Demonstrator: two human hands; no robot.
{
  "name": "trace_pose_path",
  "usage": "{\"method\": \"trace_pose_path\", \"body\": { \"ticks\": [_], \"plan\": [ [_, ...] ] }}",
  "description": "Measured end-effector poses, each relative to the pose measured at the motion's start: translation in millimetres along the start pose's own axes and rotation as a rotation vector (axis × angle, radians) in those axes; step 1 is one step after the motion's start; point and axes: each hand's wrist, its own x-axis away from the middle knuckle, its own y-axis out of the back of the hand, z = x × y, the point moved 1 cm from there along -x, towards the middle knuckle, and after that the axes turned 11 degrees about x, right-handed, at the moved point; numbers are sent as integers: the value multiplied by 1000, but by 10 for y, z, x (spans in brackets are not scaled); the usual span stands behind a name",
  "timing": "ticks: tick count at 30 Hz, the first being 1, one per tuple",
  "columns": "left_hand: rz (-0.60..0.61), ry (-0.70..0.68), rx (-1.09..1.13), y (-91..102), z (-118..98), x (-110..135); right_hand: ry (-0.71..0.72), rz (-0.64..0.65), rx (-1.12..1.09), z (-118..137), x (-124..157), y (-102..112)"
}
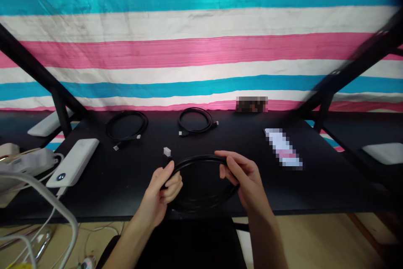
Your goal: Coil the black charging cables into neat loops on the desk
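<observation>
Both hands hold one black cable (pixel 201 160) wound into a loop just above the front of the black table (pixel 315 185). My left hand (pixel 165 189) is closed on the loop's left side, thumb over the strands. My right hand (pixel 241 176) pinches the loop's right side with curled fingers. The cable's small white plug (pixel 167 151) sticks out behind my left hand.
Two more coiled black cables (pixel 126 128) (pixel 195 121) lie farther back on the table. A white power bank (pixel 74 162) rests at the left, with white cords beyond it. A striped cloth hangs behind. Black frame bars slant down at both sides.
</observation>
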Motion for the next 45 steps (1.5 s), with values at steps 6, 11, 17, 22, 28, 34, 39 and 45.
{"method": "trace_pose_path", "body": {
  "ticks": [6,11,17,22,28,34,39,45],
  "plan": [
    [-93,-174,332,-1,-69,-6,-94,16,-71,-37,-26,-140],
    [-229,-280,436,-5,-182,-59,-110,271,-76,-45,-9,-223],
    [-344,-379,299,-6,-20,-285,-295,521,-66,-154,33,-383],
    [-376,-453,153,-38,235,-469,-405,327,-10,-388,-52,-488],
    [-285,-358,-70,14,310,-713,-290,59,-109,-455,-360,-340],
    [-249,-95,-42,115,273,-1100,-196,17,99,-531,-879,-138],
    [-231,-130,-61,123,197,-1452,-156,-60,159,-768,-1279,-85],
    [-186,61,-173,155,163,-1585,-115,-183,211,-1052,-1492,50]
  ]
}}
